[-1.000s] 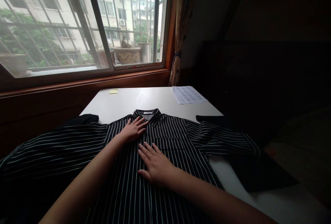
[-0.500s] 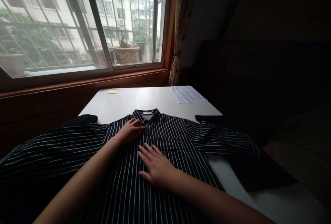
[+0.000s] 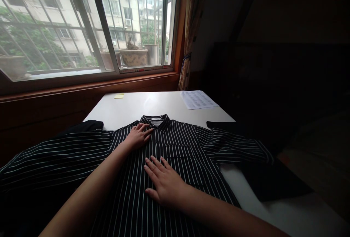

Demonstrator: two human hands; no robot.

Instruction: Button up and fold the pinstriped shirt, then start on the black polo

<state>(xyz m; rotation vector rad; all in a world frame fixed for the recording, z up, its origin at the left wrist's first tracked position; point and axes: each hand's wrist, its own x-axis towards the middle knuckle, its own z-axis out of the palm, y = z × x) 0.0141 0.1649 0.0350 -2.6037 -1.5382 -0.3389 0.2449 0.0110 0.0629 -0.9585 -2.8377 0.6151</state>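
Observation:
A black shirt with thin white stripes [image 3: 191, 146] lies spread face up on a white table [image 3: 153, 107], collar away from me, sleeves out to both sides. My left hand [image 3: 138, 136] rests flat on the shirt just below the collar, left of the button line, fingers stretched out. My right hand [image 3: 162, 178] lies flat on the chest of the shirt a little nearer to me, fingers spread and pointing toward the collar. Neither hand holds anything.
A printed sheet of paper [image 3: 198, 99] lies at the table's far right corner and a yellow sticky note [image 3: 119, 96] at the far left. A barred window with a wooden sill [image 3: 90, 84] runs behind the table. The room to the right is dark.
My right hand has slid slightly toward me and left on the shirt. My left hand's fingers curled a little, then flattened again near the collar.

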